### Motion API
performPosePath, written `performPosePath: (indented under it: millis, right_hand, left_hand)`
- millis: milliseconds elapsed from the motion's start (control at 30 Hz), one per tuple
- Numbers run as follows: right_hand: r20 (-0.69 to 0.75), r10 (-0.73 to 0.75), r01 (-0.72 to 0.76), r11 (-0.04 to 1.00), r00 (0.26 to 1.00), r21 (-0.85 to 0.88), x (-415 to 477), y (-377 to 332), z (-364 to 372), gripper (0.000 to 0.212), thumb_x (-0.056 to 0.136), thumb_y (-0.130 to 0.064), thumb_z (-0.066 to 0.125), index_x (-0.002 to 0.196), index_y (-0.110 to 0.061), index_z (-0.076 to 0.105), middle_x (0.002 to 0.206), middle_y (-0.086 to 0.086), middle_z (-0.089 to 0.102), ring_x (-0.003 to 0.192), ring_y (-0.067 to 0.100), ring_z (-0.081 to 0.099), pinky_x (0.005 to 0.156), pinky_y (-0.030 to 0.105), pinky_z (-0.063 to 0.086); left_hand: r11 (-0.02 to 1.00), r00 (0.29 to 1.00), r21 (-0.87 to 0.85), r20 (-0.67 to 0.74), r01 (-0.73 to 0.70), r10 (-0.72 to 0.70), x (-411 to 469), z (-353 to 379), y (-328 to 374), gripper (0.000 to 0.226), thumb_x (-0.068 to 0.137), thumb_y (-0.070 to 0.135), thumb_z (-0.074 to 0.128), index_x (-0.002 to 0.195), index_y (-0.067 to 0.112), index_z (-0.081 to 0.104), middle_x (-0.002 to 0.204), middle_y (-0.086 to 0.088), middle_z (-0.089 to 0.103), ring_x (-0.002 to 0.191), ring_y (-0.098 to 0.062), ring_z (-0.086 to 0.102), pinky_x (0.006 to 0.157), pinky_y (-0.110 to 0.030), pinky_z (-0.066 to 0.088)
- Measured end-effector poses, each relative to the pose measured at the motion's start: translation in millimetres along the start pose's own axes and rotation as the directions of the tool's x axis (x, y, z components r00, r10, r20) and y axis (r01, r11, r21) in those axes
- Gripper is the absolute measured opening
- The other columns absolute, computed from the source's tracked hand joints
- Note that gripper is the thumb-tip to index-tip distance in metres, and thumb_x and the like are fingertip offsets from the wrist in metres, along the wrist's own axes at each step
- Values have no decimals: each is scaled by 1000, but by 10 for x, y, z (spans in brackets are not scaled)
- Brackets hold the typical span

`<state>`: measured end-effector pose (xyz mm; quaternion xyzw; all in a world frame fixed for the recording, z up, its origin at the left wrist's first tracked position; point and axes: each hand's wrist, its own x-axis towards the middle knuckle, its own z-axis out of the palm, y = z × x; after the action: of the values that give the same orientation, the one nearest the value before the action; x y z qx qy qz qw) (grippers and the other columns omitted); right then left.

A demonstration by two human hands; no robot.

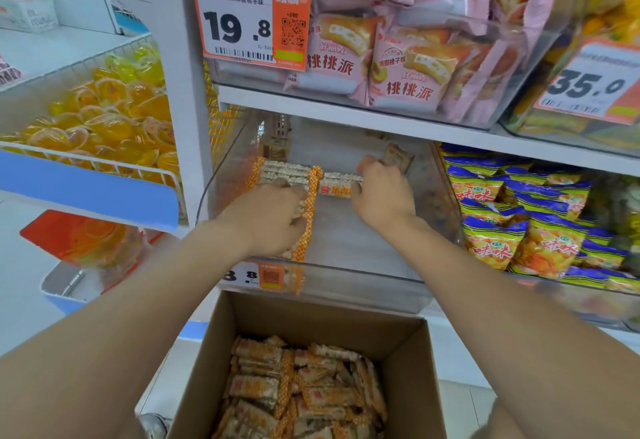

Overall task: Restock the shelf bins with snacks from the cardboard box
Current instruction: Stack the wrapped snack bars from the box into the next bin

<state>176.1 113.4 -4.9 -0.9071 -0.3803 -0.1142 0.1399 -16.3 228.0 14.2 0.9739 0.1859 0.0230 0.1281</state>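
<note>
- Closest, beneath both wrists: cardboard box (408, 352), top open, loosely filled with snack packs (304, 386) in clear wrap with orange checkered ends.
- Ahead of the box, around both hands: clear shelf bin (363, 273), both forearms reaching in over its front rim.
- Left hand (273, 220): palm down, fingers curled over a stack of snack packs (284, 170), grasping it. Stack resting on the bin floor, one orange checkered edge running down along the thumb side of the hand.
- Right hand (381, 192): knuckles up, fingers bent round the right end of a single snack pack (337, 186), probably pinching it, though fingertips hidden behind the hand. Pack lying crosswise between the two hands, its left end touching the stack.
- Just beyond the right hand: a few small brown packets (398, 156) at the back of the bin, too blurred to read.
- Under the left wrist, on the bin's front: bin price tag (258, 276), orange and white, left edge hidden by the forearm.
- Above both hands, one shelf up: pink pie packs (398, 82) in another clear bin, with a 19.8 price tag (249, 23) over the left hand.
- Right of the right hand: blue and yellow snack bags (519, 230) in the neighbouring bin.
- Left of the left hand, past a white upright: yellow jelly cups (114, 120) heaped in a wire basket (86, 158).
</note>
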Motion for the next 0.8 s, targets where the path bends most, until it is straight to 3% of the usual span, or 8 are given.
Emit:
performPosePath:
  millis: [133,233,267,333,433,533,600,800]
  right_hand:
    - [23,-168,157,957,986,243,-589,-260,-577,21,92,-20,53,92,-19,73,83,4,74,85,31,69,80,41,57]
    - [146,-304,227,891,941,393,-1136,-424,-1028,23,88,-11,56,79,-19,75,59,-12,62,63,8,60,73,29,50]
    - [203,-333,228,883,921,411,-1315,-458,-1123,24,87,-10,56,75,-18,75,55,-13,60,60,6,58,70,28,49]
    - [324,-371,235,891,870,388,-1645,-479,-1168,24,87,-14,54,74,-19,74,61,-16,64,65,4,59,66,30,53]
    - [584,-414,329,910,699,252,-2040,-442,-953,24,91,-22,50,93,-23,73,90,-6,69,95,14,58,79,41,57]
    - [812,-335,400,906,477,138,-2240,-341,-565,25,95,-22,47,106,-18,69,94,5,65,95,30,66,78,48,61]
    - [878,-256,408,910,404,78,-2270,-259,-297,25,97,-22,51,114,-15,68,101,8,66,93,32,68,80,46,61]
    - [811,-142,221,975,567,17,-2267,-88,294,9,99,-12,58,105,-15,64,105,6,59,83,26,62,80,43,60]
  left_hand:
    - [987,960,-147,-280,-66,23,-395,-155,257,12,93,26,61,105,23,61,91,1,63,89,-27,63,76,-44,55]
    - [972,952,-219,-305,-83,13,-845,-206,424,20,83,18,67,89,28,51,65,8,57,68,-14,56,62,-37,47]
    - [975,969,-208,-247,-83,30,-996,-193,443,21,80,17,68,86,28,51,64,9,56,66,-9,54,60,-35,45]
    - [988,998,-144,7,-55,57,-1221,-78,416,20,81,19,71,88,27,55,68,10,58,69,-7,54,63,-32,45]
    - [999,905,25,425,-38,23,-1306,330,350,29,93,30,72,115,21,55,93,8,62,88,-17,57,76,-32,48]
    - [995,855,102,516,6,-58,-1215,930,243,28,101,22,62,128,22,57,123,-1,62,107,-22,61,93,-38,54]
    - [991,854,124,509,48,-105,-1161,1294,174,35,100,10,57,134,19,58,131,-6,58,115,-26,59,98,-41,54]
    - [973,836,156,499,172,-228,-1109,2103,19,53,100,9,49,152,13,43,149,-15,41,136,-38,42,114,-50,41]
